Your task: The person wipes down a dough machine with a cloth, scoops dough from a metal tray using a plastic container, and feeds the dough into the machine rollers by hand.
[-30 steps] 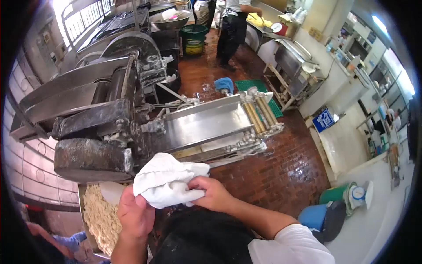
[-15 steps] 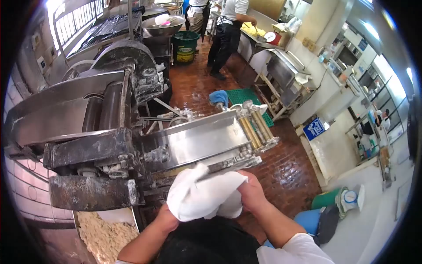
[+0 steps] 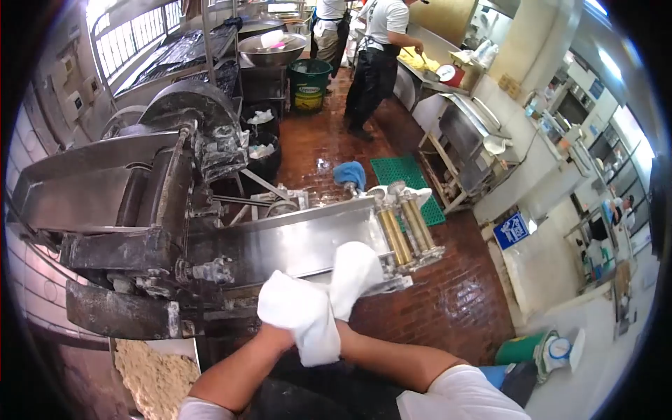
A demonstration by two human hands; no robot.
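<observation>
Head view, nearest first: the left hand [image 3: 278,339] and right hand [image 3: 342,332] are drawn together, wrists close, with white cloth [image 3: 297,304] bundled over both. It hides the fingers, so I cannot tell whether either hand is clenched or loose inside. The cloth sits just past the dark apron [image 3: 301,399], one lobe overlapping the near rim of the steel chute [image 3: 301,238]; whether they touch, I cannot tell.

Beside the left forearm, a tray [image 3: 199,353] of pale, crumbly mass [image 3: 157,378] lies before the heavy roller machine [image 3: 119,255], whose bulk limits room on that side. The chute's far end carries brass rollers [image 3: 395,236].

Rightward, wet brick floor [image 3: 455,301] spreads from the rollers toward the pale wall [image 3: 553,259], the broadest space for stepping; a green bucket [image 3: 519,350] stands along its near edge. Past the rollers lies a green mat [image 3: 420,183].

Farther off, the floor narrows to a lane between black bins [image 3: 262,162] and a steel table [image 3: 465,129]. One person [image 3: 378,66] stands in that lane by the counter; a second person [image 3: 329,38] is behind, near a wide metal bowl [image 3: 271,52].
</observation>
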